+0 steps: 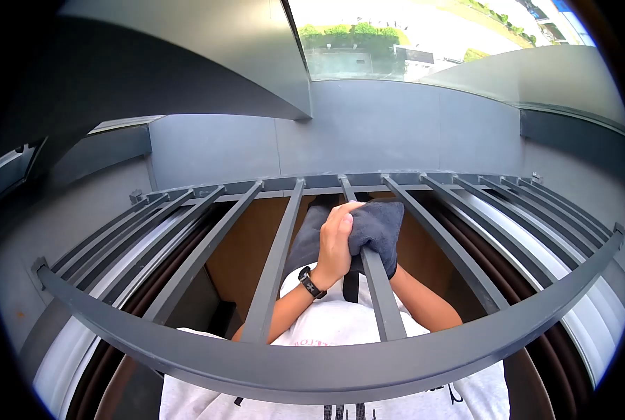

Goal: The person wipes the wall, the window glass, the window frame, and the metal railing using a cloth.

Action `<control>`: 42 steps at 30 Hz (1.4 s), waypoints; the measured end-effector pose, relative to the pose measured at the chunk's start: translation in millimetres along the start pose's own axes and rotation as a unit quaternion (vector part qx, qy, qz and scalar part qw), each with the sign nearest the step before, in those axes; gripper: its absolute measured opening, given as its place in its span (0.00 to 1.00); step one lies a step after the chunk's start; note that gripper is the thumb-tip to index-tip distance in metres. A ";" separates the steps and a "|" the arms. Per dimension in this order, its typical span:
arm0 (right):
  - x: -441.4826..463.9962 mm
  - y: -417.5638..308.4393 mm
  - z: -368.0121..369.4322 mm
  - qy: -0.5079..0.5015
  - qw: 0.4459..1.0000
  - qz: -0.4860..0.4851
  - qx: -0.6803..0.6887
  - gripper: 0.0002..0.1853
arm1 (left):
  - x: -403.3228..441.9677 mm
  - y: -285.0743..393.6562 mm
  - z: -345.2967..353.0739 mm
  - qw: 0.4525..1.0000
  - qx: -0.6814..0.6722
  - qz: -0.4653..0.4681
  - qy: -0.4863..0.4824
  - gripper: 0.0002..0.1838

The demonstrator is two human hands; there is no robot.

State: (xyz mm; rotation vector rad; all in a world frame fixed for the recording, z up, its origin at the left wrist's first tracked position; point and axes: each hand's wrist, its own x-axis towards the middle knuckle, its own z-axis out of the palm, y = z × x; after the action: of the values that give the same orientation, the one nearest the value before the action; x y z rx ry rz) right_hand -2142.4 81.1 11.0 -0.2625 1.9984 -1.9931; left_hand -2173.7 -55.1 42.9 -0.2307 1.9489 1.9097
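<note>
A dark grey cloth is wrapped over the upper part of one metal bar near the middle of the railing. My left hand, with a black watch on its wrist, is curled around the cloth and bar from the left, its fingers pressed together. My right forearm reaches up from the right to the cloth's lower edge. The cloth hides my right hand, so its fingers cannot be made out.
Dark grey railing bars fan out on both sides, joined by a curved front rail and a back rail. Beyond lies a grey ledge with a glass pane past it. White and brown window tracks run below the bars.
</note>
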 end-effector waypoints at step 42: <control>24.6 -22.5 5.4 0.131 0.983 -0.126 -0.020 0.05 | -19.4 3.1 24.3 0.969 -0.197 0.121 0.088 0.16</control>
State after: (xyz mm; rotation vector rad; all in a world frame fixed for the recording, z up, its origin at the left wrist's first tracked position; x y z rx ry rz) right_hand -2165.5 67.2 31.3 -0.2897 2.2662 -2.2437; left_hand -2153.2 -34.0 53.7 -0.2919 1.7487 2.5107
